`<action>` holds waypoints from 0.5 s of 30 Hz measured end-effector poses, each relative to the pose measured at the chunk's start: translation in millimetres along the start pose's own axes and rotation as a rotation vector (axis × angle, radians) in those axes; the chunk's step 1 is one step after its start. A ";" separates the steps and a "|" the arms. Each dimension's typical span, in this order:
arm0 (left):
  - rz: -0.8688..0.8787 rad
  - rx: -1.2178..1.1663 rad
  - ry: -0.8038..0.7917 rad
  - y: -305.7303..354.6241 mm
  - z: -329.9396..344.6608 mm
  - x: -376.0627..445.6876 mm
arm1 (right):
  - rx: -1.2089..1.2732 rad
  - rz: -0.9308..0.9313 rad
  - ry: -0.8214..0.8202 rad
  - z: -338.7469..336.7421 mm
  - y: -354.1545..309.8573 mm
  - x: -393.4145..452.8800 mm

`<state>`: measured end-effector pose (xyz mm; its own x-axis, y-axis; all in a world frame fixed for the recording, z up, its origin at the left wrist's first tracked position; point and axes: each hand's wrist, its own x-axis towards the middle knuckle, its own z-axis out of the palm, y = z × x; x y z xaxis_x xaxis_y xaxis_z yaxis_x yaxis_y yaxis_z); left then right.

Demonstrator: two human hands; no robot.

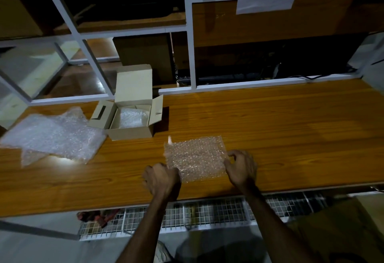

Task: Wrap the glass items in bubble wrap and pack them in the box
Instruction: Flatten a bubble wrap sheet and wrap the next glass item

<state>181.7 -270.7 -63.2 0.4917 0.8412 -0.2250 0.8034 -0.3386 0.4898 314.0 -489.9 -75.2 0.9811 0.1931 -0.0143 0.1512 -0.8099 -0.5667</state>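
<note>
A small sheet of bubble wrap (194, 156) lies flat on the wooden table (280, 129) near its front edge. My left hand (161, 177) holds the sheet's near left corner with curled fingers. My right hand (241, 167) pinches the sheet's right edge. An open cardboard box (129, 132) stands further back to the left, its lid up and side flaps out. Inside it lies a bubble-wrapped bundle (132, 118). No bare glass item is in view.
A pile of larger bubble wrap sheets (53, 136) lies at the table's left end. White shelf framing (191, 34) with brown boxes rises behind the table. A wire mesh rack (207, 215) runs below the front edge.
</note>
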 end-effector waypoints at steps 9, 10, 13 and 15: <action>0.235 -0.509 0.170 45.9 -29.1 -29.4 | 0.145 0.153 -0.079 2.8 -3.5 -10.9; 0.269 -0.521 0.180 56.2 -26.8 -35.4 | 0.163 0.149 -0.097 3.0 -3.6 -11.7; 0.429 -0.520 0.128 76.4 -5.0 -45.2 | 0.174 0.178 -0.124 1.8 -5.9 -11.3; 0.549 -0.453 0.034 84.3 14.4 -47.1 | 0.165 0.193 -0.145 -1.9 -7.1 -9.9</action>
<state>231.1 -344.9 -23.4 0.7684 0.6149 0.1774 0.2206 -0.5147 0.8285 303.4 -487.1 -69.4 0.9605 0.1310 -0.2456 -0.0699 -0.7406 -0.6683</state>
